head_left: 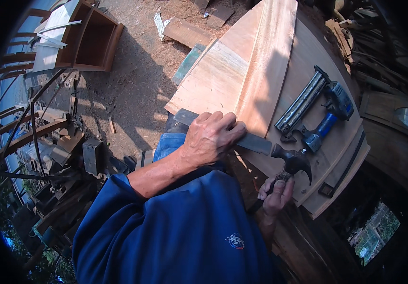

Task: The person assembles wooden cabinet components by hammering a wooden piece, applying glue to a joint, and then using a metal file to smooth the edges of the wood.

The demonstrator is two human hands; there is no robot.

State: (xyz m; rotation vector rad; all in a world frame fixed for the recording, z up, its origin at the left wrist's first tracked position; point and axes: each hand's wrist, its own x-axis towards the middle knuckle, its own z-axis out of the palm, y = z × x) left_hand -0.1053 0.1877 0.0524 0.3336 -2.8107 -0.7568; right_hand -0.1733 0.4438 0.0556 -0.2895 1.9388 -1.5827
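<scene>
My left hand [211,137] is closed over the middle of a flat, dark grey bar [257,143], back of the hand upward. The bar's broad far-left end pokes out past my knuckles. In my right hand [277,194] is a claw hammer [295,162], gripped by its handle close below the head. Its striking face is at the bar's right end; I cannot tell whether they touch. Both hands are above the near edge of a large pale wooden panel [227,64]. A blue and silver nail gun [325,124] lies on the panel, right of the hammer.
A dark strip [348,163] with a short block at its end lies along the panel's right edge. Brown boards [190,33] lie on the dusty ground beyond. An open wooden cabinet [97,40] stands far left, with curved wooden pieces [24,137] nearer. Scrap timber [379,61] is piled right.
</scene>
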